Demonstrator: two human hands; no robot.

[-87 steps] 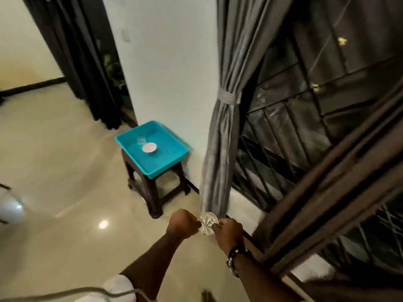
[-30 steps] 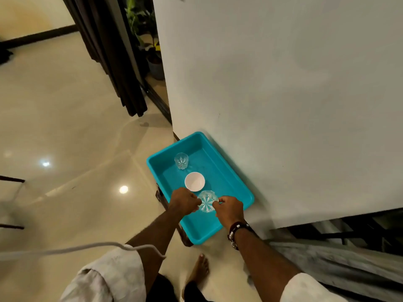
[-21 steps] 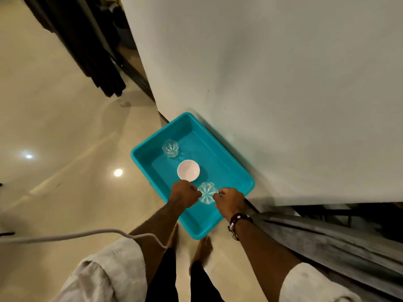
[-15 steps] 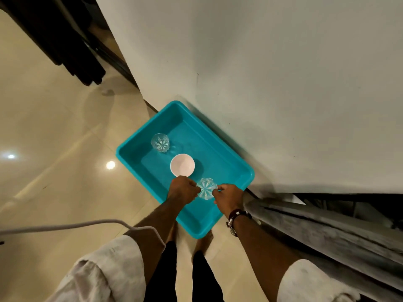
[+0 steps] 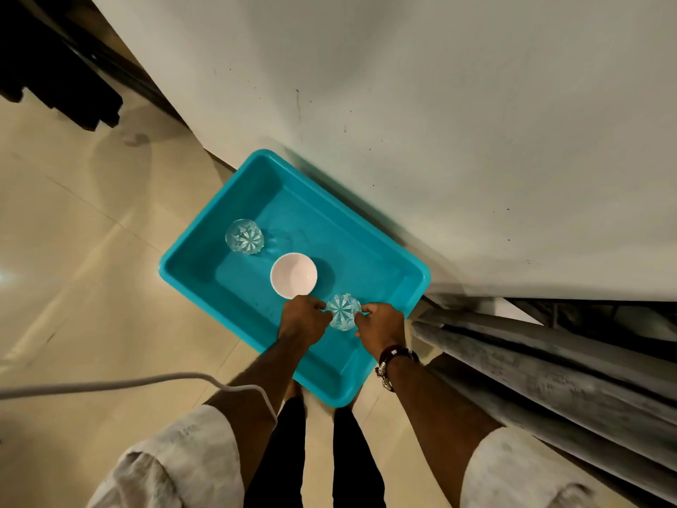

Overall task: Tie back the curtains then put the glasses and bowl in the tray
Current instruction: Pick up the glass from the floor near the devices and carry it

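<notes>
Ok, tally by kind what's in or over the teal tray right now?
Clear cut-glass tumblers: 2, one standing in the tray's far corner, one held between the left hand and right hand over the tray
Small white round bowl: 1
Teal plastic rectangular tray: 1
Total: 4

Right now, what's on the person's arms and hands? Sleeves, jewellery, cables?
Both arms wear pale off-white sleeves rolled up near the elbows, forearms bare. The right wrist carries a dark beaded bracelet with small metal pieces. The left hand and right hand have no gloves. A thin grey cable crosses over the left forearm.
</notes>
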